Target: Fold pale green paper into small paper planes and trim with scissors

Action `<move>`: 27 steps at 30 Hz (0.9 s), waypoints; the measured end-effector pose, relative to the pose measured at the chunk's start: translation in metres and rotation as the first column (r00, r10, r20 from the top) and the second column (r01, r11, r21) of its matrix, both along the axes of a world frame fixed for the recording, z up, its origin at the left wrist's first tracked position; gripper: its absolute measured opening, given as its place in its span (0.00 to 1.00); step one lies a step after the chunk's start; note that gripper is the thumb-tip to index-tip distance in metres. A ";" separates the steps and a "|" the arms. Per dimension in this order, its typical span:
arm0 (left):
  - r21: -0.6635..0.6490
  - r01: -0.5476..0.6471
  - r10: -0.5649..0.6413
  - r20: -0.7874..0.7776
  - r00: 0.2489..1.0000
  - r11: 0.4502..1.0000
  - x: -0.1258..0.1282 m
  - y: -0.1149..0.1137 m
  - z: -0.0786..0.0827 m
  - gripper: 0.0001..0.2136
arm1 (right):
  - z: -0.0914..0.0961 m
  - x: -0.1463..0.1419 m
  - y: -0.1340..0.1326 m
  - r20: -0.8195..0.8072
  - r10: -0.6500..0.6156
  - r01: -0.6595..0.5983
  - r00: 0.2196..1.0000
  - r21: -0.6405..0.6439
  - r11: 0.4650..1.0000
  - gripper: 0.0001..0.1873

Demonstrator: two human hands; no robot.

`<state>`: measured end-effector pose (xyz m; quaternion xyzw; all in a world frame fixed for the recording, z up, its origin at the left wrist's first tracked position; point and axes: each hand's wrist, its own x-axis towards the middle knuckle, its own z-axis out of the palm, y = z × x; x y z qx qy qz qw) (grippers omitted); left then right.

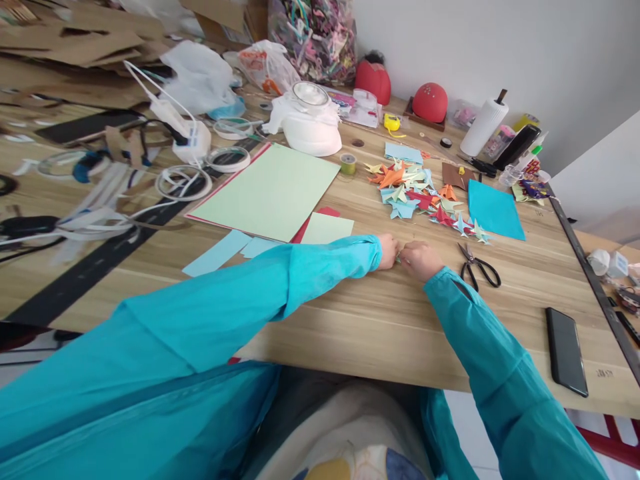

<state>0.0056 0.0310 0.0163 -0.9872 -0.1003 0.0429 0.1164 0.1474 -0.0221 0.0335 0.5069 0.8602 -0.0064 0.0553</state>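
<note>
My left hand [387, 252] and my right hand [421, 260] meet over the table, fingers pinched together. A sliver of a small pale green piece of paper [399, 259] shows between them; my fingers hide most of it and its shape. Just beyond lies a pile of small folded paper cranes [420, 197] in orange, red, blue, yellow and green. To the right of my right hand rest black-handled scissors [480, 267], blades pointing away. Left of my left hand are a pale green paper square [327, 230] and light blue paper strips [217, 253].
A large pale green sheet [273, 190] lies at centre left, near a thread spool [348, 164]. Turquoise cloth or paper [496, 210] sits right of the cranes. A phone [567, 351] lies at the right edge. Cables and a power strip [193, 143] clutter the left.
</note>
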 end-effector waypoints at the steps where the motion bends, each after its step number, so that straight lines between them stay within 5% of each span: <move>1: -0.005 0.005 -0.005 0.013 1.000 1.000 -0.001 0.002 -0.001 0.06 | -0.001 0.000 0.000 -0.003 -0.005 0.005 1.000 0.006 1.000 0.12; 13: 0.009 -0.274 0.262 0.258 0.930 0.962 -0.047 -0.003 -0.012 0.08 | -0.020 0.005 -0.012 -0.150 -0.072 0.090 0.986 0.114 0.989 0.12; 27: -0.126 -0.386 0.400 0.112 0.910 0.914 -0.006 0.004 -0.007 0.13 | 0.002 -0.002 -0.006 -0.023 -0.074 0.074 0.997 -0.005 0.997 0.13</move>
